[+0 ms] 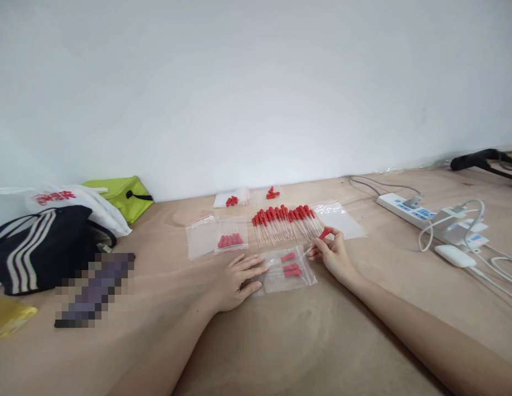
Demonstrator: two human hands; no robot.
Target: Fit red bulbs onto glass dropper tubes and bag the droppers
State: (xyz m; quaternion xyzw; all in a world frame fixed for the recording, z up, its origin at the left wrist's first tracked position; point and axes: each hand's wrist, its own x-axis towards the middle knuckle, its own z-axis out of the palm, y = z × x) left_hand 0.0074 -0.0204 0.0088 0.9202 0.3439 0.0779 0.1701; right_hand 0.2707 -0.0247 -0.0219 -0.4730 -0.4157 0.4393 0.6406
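In my right hand (332, 253) is a dropper (325, 233) with a red rubber bulb, pinched between closed fingers beside the right edge of a clear zip bag (272, 281). Inside that bag lie a few more red-bulbed droppers (292, 270). My left hand (243, 280) rests on the bag's left end, fingers spread and gripping nothing. Just beyond is a row of loose droppers (284, 215), bulbs pointing away from me, slim clear tubes towards me. Another clear bag (231, 231) to the left holds several droppers, with a flat bag (201, 237) next to it.
Two small bags of red bulbs (231, 201) lie near the wall, and a flat clear bag (342, 221) lies right of the row. A power strip (420, 214) with cables and a white charger (454, 256) sit right. A black striped bag (45, 247) and lime-green bag (119, 195) stand left.
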